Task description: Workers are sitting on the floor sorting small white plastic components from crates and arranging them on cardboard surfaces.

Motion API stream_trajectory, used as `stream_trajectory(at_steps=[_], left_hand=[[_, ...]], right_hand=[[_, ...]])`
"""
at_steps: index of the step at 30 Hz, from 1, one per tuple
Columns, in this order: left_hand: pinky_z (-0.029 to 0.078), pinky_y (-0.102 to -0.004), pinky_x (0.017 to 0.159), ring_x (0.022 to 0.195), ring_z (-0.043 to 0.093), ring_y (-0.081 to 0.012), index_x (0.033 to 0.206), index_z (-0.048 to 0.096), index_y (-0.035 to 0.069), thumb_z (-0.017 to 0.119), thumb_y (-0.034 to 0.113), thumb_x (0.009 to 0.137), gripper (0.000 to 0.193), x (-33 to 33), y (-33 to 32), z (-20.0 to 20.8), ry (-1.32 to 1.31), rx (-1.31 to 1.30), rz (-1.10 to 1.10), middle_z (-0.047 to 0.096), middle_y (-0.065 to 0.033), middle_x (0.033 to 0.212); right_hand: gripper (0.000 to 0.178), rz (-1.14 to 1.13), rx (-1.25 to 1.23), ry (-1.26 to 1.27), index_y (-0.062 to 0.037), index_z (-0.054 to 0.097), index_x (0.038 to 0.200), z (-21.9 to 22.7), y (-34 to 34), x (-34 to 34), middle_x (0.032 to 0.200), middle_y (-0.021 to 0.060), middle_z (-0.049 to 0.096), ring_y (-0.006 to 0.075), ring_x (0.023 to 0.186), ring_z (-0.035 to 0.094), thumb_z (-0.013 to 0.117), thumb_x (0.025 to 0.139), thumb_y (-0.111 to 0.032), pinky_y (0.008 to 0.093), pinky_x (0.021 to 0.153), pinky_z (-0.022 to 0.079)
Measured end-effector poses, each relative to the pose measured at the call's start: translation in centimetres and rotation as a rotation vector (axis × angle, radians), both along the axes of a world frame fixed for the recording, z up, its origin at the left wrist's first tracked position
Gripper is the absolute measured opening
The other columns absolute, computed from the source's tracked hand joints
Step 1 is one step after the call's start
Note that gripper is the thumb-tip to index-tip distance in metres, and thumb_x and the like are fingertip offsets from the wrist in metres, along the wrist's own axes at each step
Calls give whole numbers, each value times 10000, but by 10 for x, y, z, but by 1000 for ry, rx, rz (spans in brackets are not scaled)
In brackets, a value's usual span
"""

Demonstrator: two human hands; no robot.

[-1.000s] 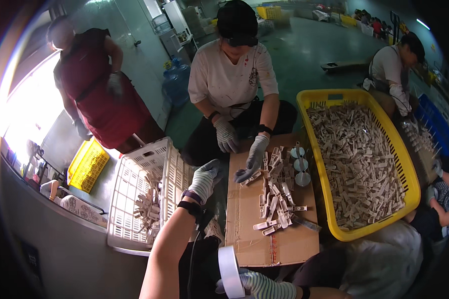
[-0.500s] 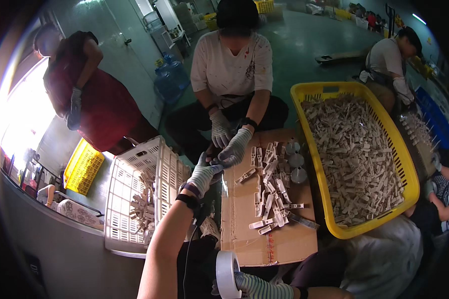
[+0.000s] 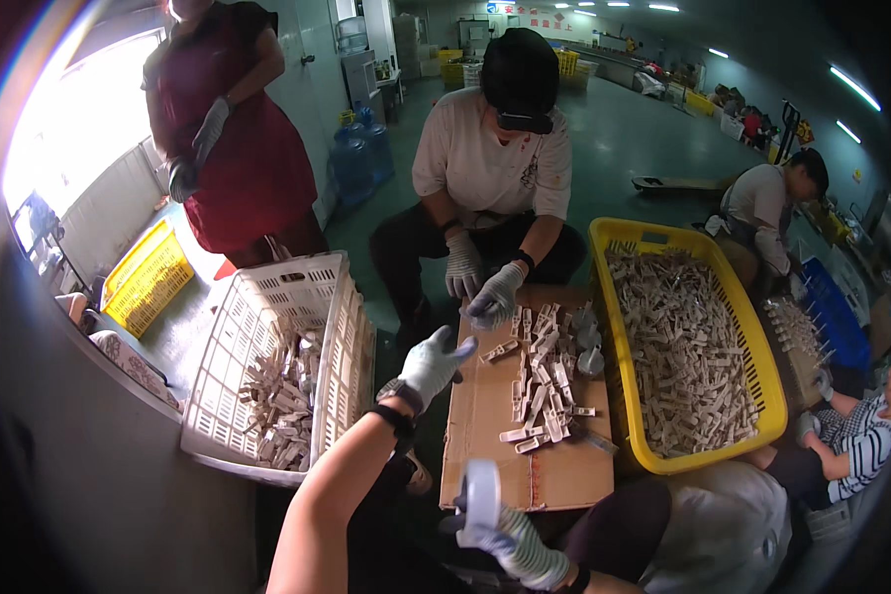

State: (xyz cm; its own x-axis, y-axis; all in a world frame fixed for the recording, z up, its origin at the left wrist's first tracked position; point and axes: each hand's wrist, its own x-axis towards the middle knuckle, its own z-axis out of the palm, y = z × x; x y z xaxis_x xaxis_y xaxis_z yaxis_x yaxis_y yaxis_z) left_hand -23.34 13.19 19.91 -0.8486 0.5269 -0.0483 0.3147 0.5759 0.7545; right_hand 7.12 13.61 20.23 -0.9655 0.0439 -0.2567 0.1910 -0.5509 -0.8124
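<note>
My left hand (image 3: 434, 366), in a pale work glove, reaches forward with fingers apart and nothing held. It is just left of the cardboard (image 3: 485, 426), close to a co-worker's gloved hand (image 3: 495, 299). My right hand (image 3: 530, 554), in a striped glove, grips a wide whitish roll of tape (image 3: 482, 495) by the cardboard's near edge; the roll is slightly blurred. Heaped on the cardboard are several beige plastic clips (image 3: 544, 381). Small clear round pieces (image 3: 590, 360) lie beside them on the right.
A white crate (image 3: 218, 381) holding similar clips stands on the left. At right is a yellow basket (image 3: 774, 411) full of clips. The co-worker (image 3: 495, 148) sits opposite; another person (image 3: 243, 139) stands behind the crate. More people work along the right side.
My left hand has drawn apart from the co-worker's hands, and its fingers have spread. The tape roll in my right hand has risen toward the cardboard's near edge. The view has tilted up.
</note>
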Motion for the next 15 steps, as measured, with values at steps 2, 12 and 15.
stream_trajectory(at_steps=[2, 12, 15], left_hand=[[548, -320, 701, 861, 702, -224, 1379, 471, 12, 635, 526, 864, 745, 16, -35, -23, -168, 198, 70, 685, -223, 1046], [405, -363, 1014, 1210, 509, -263, 1374, 415, 0, 499, 460, 967, 620, 121, -153, -188, -654, 70, -84, 544, -151, 1307], [370, -348, 1051, 1253, 487, -262, 1364, 445, -3, 476, 455, 976, 600, 114, -148, -202, -652, 14, -145, 531, -152, 1347]], right_hand=[[621, -105, -16, 45, 32, 471, 1304, -12, -8, -4, 1114, 118, 643, 202, 1010, 634, 648, 904, -408, 325, 892, 492], [282, 13, 70, -370, -52, 662, 1074, -119, -75, 39, 963, -3, 669, 108, 885, 623, 597, 958, -300, 265, 823, 487], [288, 5, 209, -369, -53, 657, 1067, -103, -72, 23, 968, 16, 668, 126, 918, 623, 583, 961, -311, 266, 839, 485]])
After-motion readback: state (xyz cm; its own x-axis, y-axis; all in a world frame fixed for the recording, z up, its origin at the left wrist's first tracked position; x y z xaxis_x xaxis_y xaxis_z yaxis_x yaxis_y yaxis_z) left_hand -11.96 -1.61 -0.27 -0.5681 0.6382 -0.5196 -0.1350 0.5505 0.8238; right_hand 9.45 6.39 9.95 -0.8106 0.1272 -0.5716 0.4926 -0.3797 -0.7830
